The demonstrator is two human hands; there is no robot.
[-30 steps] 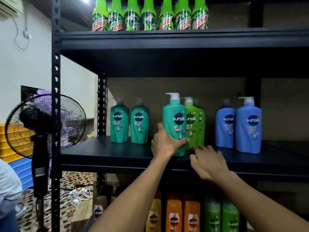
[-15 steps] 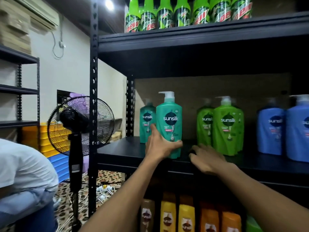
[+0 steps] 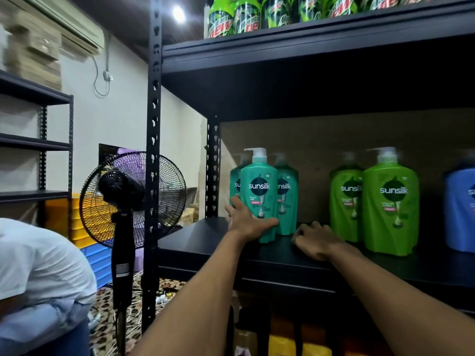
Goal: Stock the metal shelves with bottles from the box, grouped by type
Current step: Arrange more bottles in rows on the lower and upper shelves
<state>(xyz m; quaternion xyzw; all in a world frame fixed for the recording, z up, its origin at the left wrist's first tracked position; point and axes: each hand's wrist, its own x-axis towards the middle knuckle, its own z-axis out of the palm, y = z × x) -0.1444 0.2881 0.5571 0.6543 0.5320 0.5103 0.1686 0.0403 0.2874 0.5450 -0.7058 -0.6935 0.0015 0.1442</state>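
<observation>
My left hand (image 3: 246, 222) grips the lower part of a teal Sunsilk pump bottle (image 3: 259, 186), which stands upright on the black metal shelf (image 3: 205, 242). Two more teal bottles (image 3: 288, 191) stand just behind it. My right hand (image 3: 314, 241) rests on the shelf with curled fingers, holding nothing, in the gap between the teal group and two light green Sunsilk bottles (image 3: 389, 201). A blue bottle (image 3: 460, 209) shows at the right edge. The box is out of view.
Green soda bottles (image 3: 257, 14) line the top shelf. Yellow and orange bottles (image 3: 290, 343) fill the shelf below. A standing fan (image 3: 128, 201) is left of the upright post (image 3: 153, 150). A person in a white shirt (image 3: 38, 265) bends at lower left. Another rack (image 3: 36, 145) stands far left.
My left hand slid the teal bottle leftward, away from the light green bottles, to stand in front of the other teal ones. My right hand's fingers have curled where it rests. The camera turned left.
</observation>
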